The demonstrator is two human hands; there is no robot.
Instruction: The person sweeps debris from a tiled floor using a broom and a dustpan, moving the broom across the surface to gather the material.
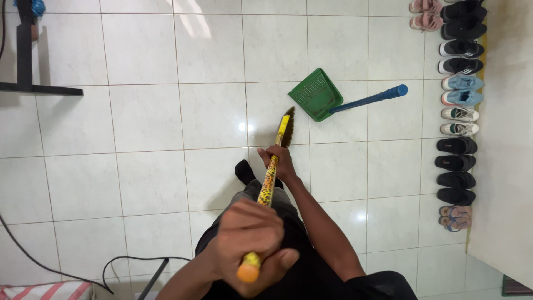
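At the far left, a black stand [25, 55] rises from a flat black base that lies across the top-left tiles, and a black cable [33, 258] curves over the lower-left floor toward a striped red-and-white cloth [47, 291] at the bottom edge. Between these the white tiled floor [144, 116] lies open, a broad bare stretch running to the middle of the view.

The left hand [250, 239] is nearest the camera, its grip wrapped fully around the top of the broom handle [268, 186], just below the orange end cap. The yellow patterned handle slants up and away to the right hand [277, 161], whose grip is also closed tight around it lower down. A foot in a black sock [244, 171] stands just left of that hand. Past the right hand the dark brush head [287, 126] meets the floor near a tile seam.

Just right of the bristles, close but apart from them, lies a green dustpan [315, 94], mouth toward the upper left, its blue handle [369, 100] pointing right. More open tiles follow, then a row of shoes and sandals [458, 105] lines up along the right side, against the edge of a pale wall [508, 139].
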